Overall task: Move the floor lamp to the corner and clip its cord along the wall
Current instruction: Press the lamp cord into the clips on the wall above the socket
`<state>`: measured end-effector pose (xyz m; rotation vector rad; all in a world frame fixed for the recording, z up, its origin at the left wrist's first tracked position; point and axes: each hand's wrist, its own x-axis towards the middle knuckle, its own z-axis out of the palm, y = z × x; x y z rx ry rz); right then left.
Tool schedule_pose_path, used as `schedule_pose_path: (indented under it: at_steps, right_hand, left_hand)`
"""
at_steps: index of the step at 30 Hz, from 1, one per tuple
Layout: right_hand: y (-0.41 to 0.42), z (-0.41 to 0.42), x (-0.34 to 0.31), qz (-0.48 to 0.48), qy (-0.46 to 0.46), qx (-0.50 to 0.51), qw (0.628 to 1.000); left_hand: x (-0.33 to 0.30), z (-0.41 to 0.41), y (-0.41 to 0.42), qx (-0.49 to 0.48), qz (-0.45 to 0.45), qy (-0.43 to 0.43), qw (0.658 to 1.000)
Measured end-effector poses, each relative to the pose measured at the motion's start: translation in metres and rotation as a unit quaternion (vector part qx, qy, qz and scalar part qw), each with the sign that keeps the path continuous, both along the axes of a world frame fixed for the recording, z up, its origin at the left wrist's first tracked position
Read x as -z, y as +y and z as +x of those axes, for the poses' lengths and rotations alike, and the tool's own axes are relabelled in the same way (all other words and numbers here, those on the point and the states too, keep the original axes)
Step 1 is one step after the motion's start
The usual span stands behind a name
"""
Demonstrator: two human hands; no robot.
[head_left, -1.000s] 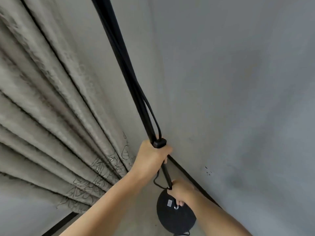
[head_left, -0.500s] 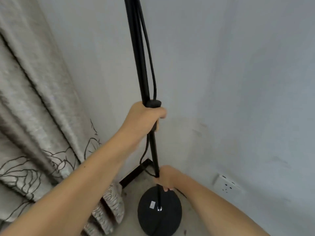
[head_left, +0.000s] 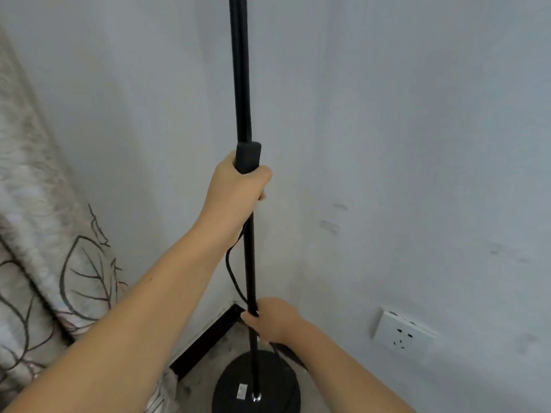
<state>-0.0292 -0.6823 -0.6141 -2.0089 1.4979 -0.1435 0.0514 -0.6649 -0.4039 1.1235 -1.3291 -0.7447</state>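
Observation:
A black floor lamp's thin pole (head_left: 241, 84) stands upright in the room corner, rising out of the top of the view. Its round black base (head_left: 277, 383) rests on the floor close to both walls. My left hand (head_left: 235, 192) is shut around the pole just under a thicker black sleeve (head_left: 248, 158). My right hand (head_left: 269, 318) grips the pole low down, just above the base. A black cord (head_left: 231, 272) hangs in a loose loop beside the pole between my hands. The lamp head is out of view.
Grey-white walls meet behind the pole. A black skirting board (head_left: 205, 341) runs along the left wall. A white wall socket (head_left: 401, 330) sits low on the right wall. A beige curtain (head_left: 38, 234) with dark leaf outlines hangs at the left.
The view has swung down and right; the pole went from tilted to upright. The socket and more of the base came into view. Both hands kept their grip.

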Motion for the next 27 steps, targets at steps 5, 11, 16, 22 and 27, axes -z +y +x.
schedule_pose_path:
  at_steps: [5,11,16,22,27]
  right_hand:
    - [0.016,-0.037,-0.001,-0.075,-0.076,0.049,0.993]
    - [0.015,-0.124,-0.048,0.032,-0.403,0.128,0.906]
    - [0.022,-0.161,-0.082,-0.049,-0.508,0.22,0.832]
    - [0.034,-0.15,-0.109,-0.155,-0.314,0.254,0.902]
    - [0.036,-0.148,-0.114,-0.119,-0.177,0.235,0.948]
  left_hand:
    - [0.04,0.009,0.003,-0.068,-0.065,-0.124,0.988]
    - [0.061,0.029,0.017,-0.16,-0.127,-0.261,0.943]
    - [0.078,-0.011,0.024,-0.015,-0.009,-0.12,0.993]
    - [0.089,-0.055,-0.008,0.008,0.005,0.0,1.0]
    - [0.115,-0.071,-0.046,0.025,0.049,0.046,0.997]
